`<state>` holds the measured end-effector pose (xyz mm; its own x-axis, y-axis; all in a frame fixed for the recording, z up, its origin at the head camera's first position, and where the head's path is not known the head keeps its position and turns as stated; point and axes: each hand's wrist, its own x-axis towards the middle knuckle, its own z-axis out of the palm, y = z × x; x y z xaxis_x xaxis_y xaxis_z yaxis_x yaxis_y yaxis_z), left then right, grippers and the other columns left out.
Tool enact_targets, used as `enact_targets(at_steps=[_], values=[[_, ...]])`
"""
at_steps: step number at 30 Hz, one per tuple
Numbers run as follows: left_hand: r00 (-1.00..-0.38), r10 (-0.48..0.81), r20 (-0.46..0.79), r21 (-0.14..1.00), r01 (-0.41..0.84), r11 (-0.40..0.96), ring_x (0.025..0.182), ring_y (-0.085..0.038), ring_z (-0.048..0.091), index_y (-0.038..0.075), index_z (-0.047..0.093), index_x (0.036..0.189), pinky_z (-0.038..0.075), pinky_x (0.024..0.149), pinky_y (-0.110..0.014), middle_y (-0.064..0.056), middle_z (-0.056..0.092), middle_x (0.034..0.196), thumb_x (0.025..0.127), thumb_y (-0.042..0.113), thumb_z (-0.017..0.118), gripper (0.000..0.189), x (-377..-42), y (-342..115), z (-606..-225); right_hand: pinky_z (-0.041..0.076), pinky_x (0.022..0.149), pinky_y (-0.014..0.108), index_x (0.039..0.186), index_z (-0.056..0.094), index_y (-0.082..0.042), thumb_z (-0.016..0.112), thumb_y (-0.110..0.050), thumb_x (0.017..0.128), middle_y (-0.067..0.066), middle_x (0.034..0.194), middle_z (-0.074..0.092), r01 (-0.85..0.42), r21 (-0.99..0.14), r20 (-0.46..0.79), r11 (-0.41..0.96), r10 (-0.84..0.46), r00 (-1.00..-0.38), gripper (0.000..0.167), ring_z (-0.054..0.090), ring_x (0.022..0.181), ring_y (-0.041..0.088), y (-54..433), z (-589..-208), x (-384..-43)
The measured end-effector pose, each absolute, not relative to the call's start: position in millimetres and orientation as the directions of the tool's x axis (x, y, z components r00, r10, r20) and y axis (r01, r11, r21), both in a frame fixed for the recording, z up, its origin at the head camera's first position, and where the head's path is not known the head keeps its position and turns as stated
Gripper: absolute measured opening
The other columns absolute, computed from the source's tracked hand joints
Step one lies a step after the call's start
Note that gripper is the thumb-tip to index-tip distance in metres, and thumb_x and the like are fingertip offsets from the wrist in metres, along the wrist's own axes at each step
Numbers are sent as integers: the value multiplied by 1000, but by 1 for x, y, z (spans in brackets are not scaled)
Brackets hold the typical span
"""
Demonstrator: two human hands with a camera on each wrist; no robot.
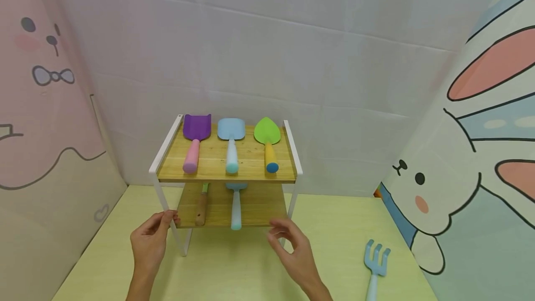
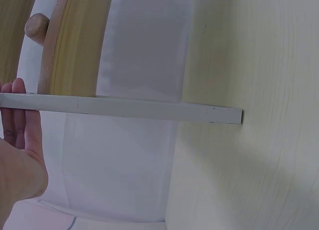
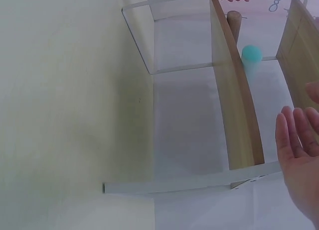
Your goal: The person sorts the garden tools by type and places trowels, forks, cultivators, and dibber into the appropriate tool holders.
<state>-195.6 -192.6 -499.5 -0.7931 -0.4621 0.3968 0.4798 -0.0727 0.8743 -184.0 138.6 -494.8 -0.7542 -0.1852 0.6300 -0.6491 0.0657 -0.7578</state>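
Two-tier wooden rack (image 1: pixel 251 164), white frame; left hand (image 1: pixel 151 240) gripping leg, right hand (image 1: pixel 292 250) spread, near.

A two-tier wooden rack with a white metal frame (image 1: pixel 165 145) stands on the pale green table (image 1: pixel 334 226), close to the white back wall. On its top shelf lie, left to right, a purple spade with a pink handle (image 1: pixel 194 140), a light blue scoop (image 1: pixel 231 142) and a green trowel with a yellow handle (image 1: pixel 268 142). On the lower shelf a wooden-handled tool (image 1: pixel 202 207) lies left of a pale blue-handled tool (image 1: pixel 236 208). A light blue toy fork (image 1: pixel 375 264) lies on the table, right of the rack. The left hand (image 1: pixel 149 241) is at the rack's front left leg, the right hand (image 1: pixel 292 247) before its front right leg.
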Motion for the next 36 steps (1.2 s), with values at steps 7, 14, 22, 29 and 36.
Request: enact_targets(at_steps=[7, 14, 22, 29, 36], values=[[-790, -459, 406, 866, 493, -81, 71, -12, 75, -20, 70, 94, 59, 75, -19, -9, 76, 79, 96, -13, 63, 10, -197, -193, -500, 57, 87, 26, 126, 61, 6, 67, 12, 93, 11, 115, 68, -655, -750, 636, 88, -177, -752, 33, 68, 97, 23, 150, -500, -178], [-802, -467, 373, 883, 461, -88, 71, -13, 75, -21, 70, 95, 60, 75, -20, -8, 76, 79, 97, -11, 64, 12, -197, -192, -500, 57, 88, 26, 130, 62, -4, 67, 12, 94, 10, 116, 68, -635, -763, 616, 118, -163, -771, 39, 68, 98, 27, 165, -505, -171], [-811, -479, 336, 909, 412, -60, 71, -12, 75, -19, 71, 95, 59, 76, -20, -6, 76, 79, 97, -6, 66, 14, -196, -192, -497, 57, 87, 24, 129, 61, 2, 67, 15, 92, 16, 115, 67, -631, -762, 616, 142, -142, -775, 39, 68, 101, 23, 181, -515, -166], [-809, -480, 337, 908, 415, -61, 71, -13, 75, -19, 71, 95, 59, 75, -20, -7, 76, 80, 97, -7, 66, 13, -195, -193, -497, 57, 88, 24, 130, 61, -1, 67, 15, 92, 11, 118, 67, -620, -769, 608, 156, -119, -785, 41, 67, 100, 23, 190, -517, -164], [-806, -472, 357, 899, 434, -62, 71, -12, 75, -20, 71, 95, 60, 75, -20, -7, 76, 80, 97, -9, 65, 12, -195, -192, -498, 57, 88, 22, 128, 62, 1, 67, 15, 92, 11, 117, 68, -585, -789, 581, 186, -82, -810, 39, 68, 100, 21, 201, -522, -160]])
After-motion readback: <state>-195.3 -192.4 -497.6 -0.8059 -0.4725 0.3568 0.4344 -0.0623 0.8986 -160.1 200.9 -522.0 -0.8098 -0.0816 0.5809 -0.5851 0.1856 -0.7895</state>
